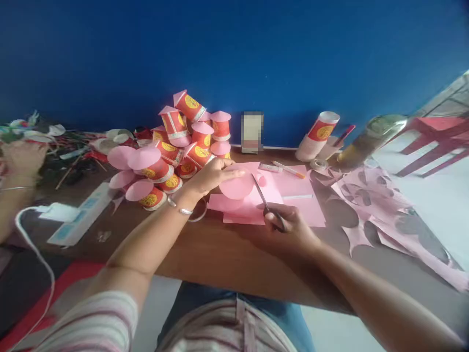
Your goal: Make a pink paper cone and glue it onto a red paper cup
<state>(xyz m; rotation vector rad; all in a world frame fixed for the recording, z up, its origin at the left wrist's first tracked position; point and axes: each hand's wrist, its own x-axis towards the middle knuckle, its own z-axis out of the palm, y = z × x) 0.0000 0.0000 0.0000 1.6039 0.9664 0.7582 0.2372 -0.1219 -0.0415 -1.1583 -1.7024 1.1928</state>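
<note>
Pinched between the fingers and thumb of my left hand [216, 175] is a round pink paper disc [237, 187]. My right hand [291, 226] is closed round the dark handles of a pair of scissors [261, 191]. The blades point up and away from me, with their tip close by the disc's right edge; whether they touch the paper I cannot tell. Beneath both lie flat sheets of pink paper [242, 215]. A small tube [270, 167] and an orange-tipped pencil-like stick [289, 169] rest on the sheets' far side.
Red paper cups with pink cone tops [198, 142] are piled at the back left. Pink paper offcuts [370, 205] cover the right side, near a tape roll [318, 165] and a tall jar [373, 139]. A white power strip [82, 215] lies left, near another person's hand [24, 159].
</note>
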